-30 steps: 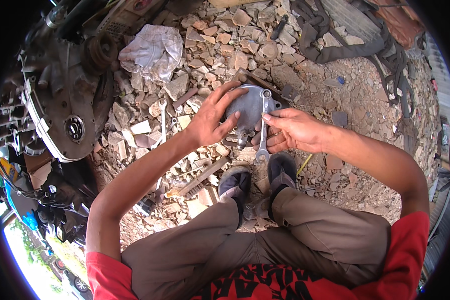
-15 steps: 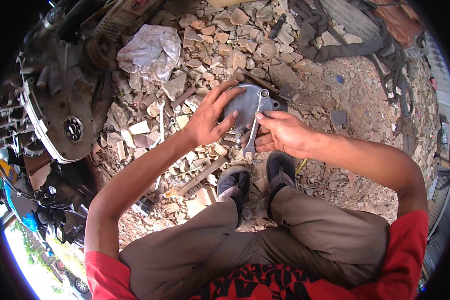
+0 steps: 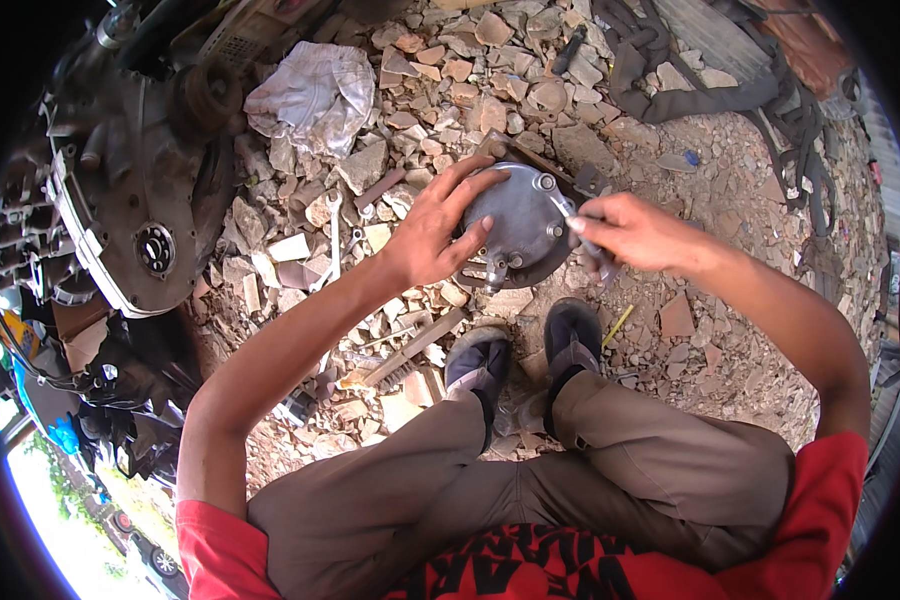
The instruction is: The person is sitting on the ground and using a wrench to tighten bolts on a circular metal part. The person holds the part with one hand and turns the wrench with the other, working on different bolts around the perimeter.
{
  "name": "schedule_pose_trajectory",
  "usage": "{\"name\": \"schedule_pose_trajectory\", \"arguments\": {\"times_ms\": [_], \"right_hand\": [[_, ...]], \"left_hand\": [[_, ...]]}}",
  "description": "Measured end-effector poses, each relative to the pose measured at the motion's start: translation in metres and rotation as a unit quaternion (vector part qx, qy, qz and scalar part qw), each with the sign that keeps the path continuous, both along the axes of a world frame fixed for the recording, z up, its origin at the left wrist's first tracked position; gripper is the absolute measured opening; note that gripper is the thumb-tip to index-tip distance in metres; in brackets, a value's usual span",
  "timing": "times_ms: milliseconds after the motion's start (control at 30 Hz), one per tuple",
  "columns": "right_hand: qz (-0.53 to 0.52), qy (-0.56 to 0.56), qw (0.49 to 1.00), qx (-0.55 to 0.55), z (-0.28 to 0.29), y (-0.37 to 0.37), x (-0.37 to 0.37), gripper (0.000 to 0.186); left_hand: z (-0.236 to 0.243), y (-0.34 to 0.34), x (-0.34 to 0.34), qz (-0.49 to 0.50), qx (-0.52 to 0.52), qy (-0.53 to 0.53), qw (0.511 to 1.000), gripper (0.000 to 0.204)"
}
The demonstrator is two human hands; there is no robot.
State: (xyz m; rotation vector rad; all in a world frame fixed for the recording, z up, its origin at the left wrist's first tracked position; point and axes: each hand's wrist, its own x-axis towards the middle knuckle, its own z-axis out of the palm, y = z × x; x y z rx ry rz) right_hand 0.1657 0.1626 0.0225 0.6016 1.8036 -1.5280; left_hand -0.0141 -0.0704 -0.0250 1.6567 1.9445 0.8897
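Observation:
A round grey metal cover (image 3: 515, 215) with bolts along its edge sits on a dark base on the rubble in front of my feet. My left hand (image 3: 440, 225) grips its left side, fingers over the top and thumb on the near face. In my right hand (image 3: 625, 235) is a combination wrench (image 3: 561, 202), held by its lower part. The wrench's ring end is at a bolt (image 3: 544, 182) on the cover's upper right edge. My fingers and motion blur hide its other end.
Broken stone and tile cover the ground. Another open-ended wrench (image 3: 335, 240) lies left of the cover. A white cloth (image 3: 310, 98) is farther back. A large engine casing (image 3: 100, 220) stands at the left, and black straps (image 3: 695, 100) lie at the far right.
My right hand has swung the wrench's lower end to the right, away from my feet, while its ring end stays at the bolt. My left hand keeps its grip. The view has shifted slightly.

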Motion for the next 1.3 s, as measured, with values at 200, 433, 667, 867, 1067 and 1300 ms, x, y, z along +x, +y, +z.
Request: {"name": "schedule_pose_trajectory", "arguments": {"times_ms": [200, 433, 667, 867, 1067, 1300], "right_hand": [[0.229, 0.527, 0.688, 0.444, 0.012, 0.080, -0.026, 0.030], [-0.067, 0.317, 0.900, 0.292, 0.014, 0.038, -0.029, 0.041], [-0.076, 0.225, 0.934, 0.266, 0.002, -0.011, -0.031, 0.049], [-0.005, 0.301, 0.904, 0.303, 0.004, -0.016, -0.039, 0.036], [0.067, 0.376, 0.844, 0.375, -0.002, -0.016, -0.037, 0.033], [0.115, 0.339, 0.842, 0.404, 0.002, -0.013, -0.035, 0.032]], "left_hand": [[0.000, 0.009, 0.001, -0.012, 0.006, -0.005, 1.000, 0.052], [-0.003, 0.005, 0.001, -0.002, 0.022, -0.005, 1.000, 0.053], [0.000, 0.007, 0.002, -0.009, 0.008, -0.006, 1.000, 0.052], [-0.002, 0.007, 0.002, -0.013, 0.024, -0.009, 1.000, 0.052], [0.001, 0.004, 0.003, 0.001, -0.024, -0.020, 0.999, 0.053], [-0.004, 0.006, 0.001, -0.010, 0.012, 0.009, 1.000, 0.052]]}}
